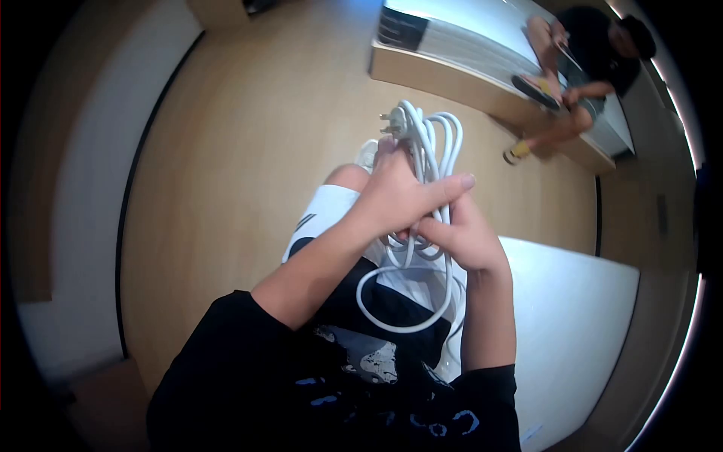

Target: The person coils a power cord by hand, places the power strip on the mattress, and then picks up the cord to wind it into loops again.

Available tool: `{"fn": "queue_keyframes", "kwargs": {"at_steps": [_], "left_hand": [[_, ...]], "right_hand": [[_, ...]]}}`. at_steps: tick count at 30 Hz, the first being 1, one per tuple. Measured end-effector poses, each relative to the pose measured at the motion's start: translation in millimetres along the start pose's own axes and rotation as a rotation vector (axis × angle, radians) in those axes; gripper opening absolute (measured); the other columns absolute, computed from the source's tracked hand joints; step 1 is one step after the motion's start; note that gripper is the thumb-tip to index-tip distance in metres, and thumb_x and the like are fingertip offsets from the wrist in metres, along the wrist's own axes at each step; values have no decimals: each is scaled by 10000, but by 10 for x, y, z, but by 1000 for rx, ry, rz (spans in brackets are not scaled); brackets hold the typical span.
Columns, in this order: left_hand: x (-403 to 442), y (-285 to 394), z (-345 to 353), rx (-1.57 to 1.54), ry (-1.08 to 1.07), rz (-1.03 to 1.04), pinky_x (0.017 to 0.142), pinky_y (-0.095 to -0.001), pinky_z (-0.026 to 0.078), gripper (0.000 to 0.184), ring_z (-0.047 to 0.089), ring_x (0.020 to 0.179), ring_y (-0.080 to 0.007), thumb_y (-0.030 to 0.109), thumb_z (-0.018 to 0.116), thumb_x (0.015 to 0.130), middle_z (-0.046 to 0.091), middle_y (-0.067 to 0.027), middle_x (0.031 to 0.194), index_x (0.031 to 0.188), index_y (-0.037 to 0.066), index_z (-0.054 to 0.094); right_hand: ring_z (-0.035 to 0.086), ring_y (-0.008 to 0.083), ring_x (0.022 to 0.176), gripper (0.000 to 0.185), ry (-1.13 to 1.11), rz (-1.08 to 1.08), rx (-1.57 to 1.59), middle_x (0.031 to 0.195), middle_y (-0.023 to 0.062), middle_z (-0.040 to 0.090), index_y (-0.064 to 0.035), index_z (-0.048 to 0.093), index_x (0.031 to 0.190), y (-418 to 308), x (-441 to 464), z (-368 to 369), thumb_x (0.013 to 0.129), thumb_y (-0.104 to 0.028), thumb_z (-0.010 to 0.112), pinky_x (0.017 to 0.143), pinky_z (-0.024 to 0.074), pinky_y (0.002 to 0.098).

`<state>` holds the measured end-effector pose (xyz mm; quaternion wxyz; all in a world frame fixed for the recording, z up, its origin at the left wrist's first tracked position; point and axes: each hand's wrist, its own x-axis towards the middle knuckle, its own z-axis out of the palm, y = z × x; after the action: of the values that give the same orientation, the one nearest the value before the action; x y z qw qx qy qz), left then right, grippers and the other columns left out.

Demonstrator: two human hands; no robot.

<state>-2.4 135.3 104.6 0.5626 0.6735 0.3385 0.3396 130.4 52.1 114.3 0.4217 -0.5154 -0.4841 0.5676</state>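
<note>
A white power cord (pixel 433 139), gathered in several long loops, is held up in front of my body. Its plug (pixel 396 123) shows metal prongs pointing left at the top of the bundle. My left hand (pixel 399 184) is closed around the loops, thumb lying across them to the right. Just below and to the right, my right hand (pixel 467 233) is closed on the lower part of the same bundle, its fingers partly hidden. A looser loop of the cord hangs over my lap and runs down beside my right forearm.
A white surface (pixel 565 324), like a mattress, lies to my right. Across the wooden floor (pixel 226 166), another person (pixel 595 60) sits on a bed (pixel 444 64) with a wooden base, one leg raised. A wall stands at the left.
</note>
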Motion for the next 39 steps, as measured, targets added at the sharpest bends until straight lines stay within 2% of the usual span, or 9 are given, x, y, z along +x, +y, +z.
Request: {"fn": "queue_keyframes", "kwargs": {"at_steps": [11, 15, 22, 25, 28, 31, 32, 35, 39], "left_hand": [[-89, -499, 759, -93, -638, -81, 948, -390, 433, 468, 607, 1036, -312, 411, 488, 1005, 655, -186, 1039, 1133, -20, 619], [-208, -714, 846, -272, -836, -264, 881, -289, 461, 306, 576, 976, -152, 250, 511, 1020, 622, -66, 1058, 1126, -20, 606], [-758, -596, 294, 124, -1169, 66, 937, -376, 472, 522, 601, 1051, -302, 248, 799, 733, 628, -150, 1126, 1152, 0, 611], [-1015, -715, 206, 453, -914, 527, 891, -389, 467, 534, 587, 966, -354, 339, 796, 766, 587, -143, 1080, 1135, 7, 599], [-1308, -810, 168, 653, -424, 74, 751, -375, 501, 442, 615, 853, -334, 348, 756, 824, 619, -169, 971, 1030, -14, 607], [-1393, -919, 107, 460, -634, -402, 625, -358, 499, 443, 626, 654, -263, 366, 708, 874, 641, -131, 736, 1018, -40, 606], [-1402, -924, 102, 331, -739, -525, 540, -271, 456, 308, 577, 580, -107, 274, 624, 939, 596, -42, 625, 994, -29, 604], [-1472, -1062, 212, -126, -666, -785, 535, -228, 409, 232, 507, 580, -64, 248, 592, 955, 568, 12, 715, 905, 22, 589], [-1312, -1261, 377, -190, -385, -493, 599, -210, 404, 185, 492, 656, -61, 226, 562, 997, 554, 16, 750, 951, 50, 597]], "right_hand": [[433, 74, 540, 237, 428, 189, 541, 757, 4, 519, -2, 533, 1109, 643, -1108, -313, 944, -140, 632, 500, 384, 229], [370, 77, 492, 165, 663, 20, 859, 639, -30, 399, -58, 540, 1094, 1094, -1707, -204, 974, -162, 585, 481, 343, 246], [351, 64, 464, 125, 747, -347, 947, 597, -48, 343, -87, 492, 1132, 1167, -2235, -216, 1033, -147, 443, 482, 331, 249], [349, 66, 466, 160, 671, -499, 947, 601, -48, 338, -87, 466, 1152, 950, -2285, -298, 1056, -162, 363, 511, 340, 256], [354, 71, 469, 190, 561, -654, 956, 611, -41, 353, -87, 437, 1180, 676, -2154, -267, 1064, -177, 315, 542, 352, 266], [374, 64, 481, 200, 375, -769, 993, 619, -45, 359, -85, 418, 1196, 574, -2013, -138, 1066, -190, 308, 565, 364, 264], [404, 55, 481, 189, 337, -805, 1006, 616, -50, 383, -83, 406, 1196, 598, -1955, -85, 1064, -204, 343, 542, 372, 251], [424, 48, 473, 175, 166, -848, 1118, 611, -53, 408, -87, 406, 1174, 678, -1805, 77, 1058, -219, 403, 498, 365, 235], [405, 47, 439, 186, 50, -768, 1177, 577, -68, 389, -83, 405, 1138, 864, -1748, 226, 1049, -240, 455, 464, 341, 225]]}}
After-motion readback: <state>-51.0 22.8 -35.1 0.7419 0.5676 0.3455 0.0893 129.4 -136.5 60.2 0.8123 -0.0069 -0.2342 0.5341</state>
